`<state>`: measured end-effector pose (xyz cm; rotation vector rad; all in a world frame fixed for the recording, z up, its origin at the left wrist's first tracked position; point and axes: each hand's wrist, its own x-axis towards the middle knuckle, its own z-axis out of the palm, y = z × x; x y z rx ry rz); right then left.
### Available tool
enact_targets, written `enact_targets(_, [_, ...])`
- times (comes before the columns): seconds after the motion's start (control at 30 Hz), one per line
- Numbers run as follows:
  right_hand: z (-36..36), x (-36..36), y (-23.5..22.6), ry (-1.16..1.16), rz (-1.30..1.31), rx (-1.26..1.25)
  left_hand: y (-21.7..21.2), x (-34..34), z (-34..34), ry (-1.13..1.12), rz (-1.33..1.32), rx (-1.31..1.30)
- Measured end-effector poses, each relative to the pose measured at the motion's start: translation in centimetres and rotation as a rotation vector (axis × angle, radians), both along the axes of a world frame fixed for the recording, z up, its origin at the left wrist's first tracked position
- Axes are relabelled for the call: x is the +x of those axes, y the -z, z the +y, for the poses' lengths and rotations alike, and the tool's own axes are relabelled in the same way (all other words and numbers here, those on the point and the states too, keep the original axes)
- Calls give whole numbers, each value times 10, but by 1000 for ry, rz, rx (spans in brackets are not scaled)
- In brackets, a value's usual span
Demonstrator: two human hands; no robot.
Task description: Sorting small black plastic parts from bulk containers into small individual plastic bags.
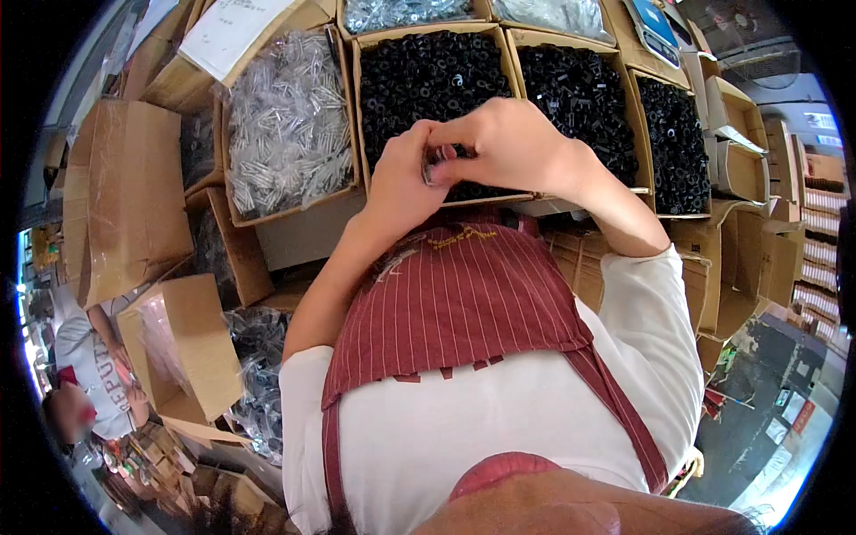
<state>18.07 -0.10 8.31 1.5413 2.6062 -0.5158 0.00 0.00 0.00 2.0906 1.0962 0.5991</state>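
My left hand and my right hand meet over the near part of a cardboard box of small black ring-like parts. Fingers of both hands are curled together, fingertips touching. Something small and dark shows between them, but the fingers cover most of it and its kind cannot be made out. Left of the hands, a box holds clear bags of slim pale pointed pieces. To the right are a second box of small black parts and a narrower box of black rings.
Bags of small clear or metallic parts lie in boxes at the back. A small scale stands back right. Cardboard boxes crowd the left side, above an open carton. Another person is at far left.
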Motion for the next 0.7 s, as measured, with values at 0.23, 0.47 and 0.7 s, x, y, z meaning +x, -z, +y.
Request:
enact_targets(0.23, [10,-15,-4,230,1558,-520,-1,10,-4,25,-495,-511])
enact_targets(0.47, [13,-24,4,217,1562,-490,0,14,-4,38,-594,-421])
enact_targets(0.7, [15,-14,8,130,1604,-600,1,15,1,15,-472,-298])
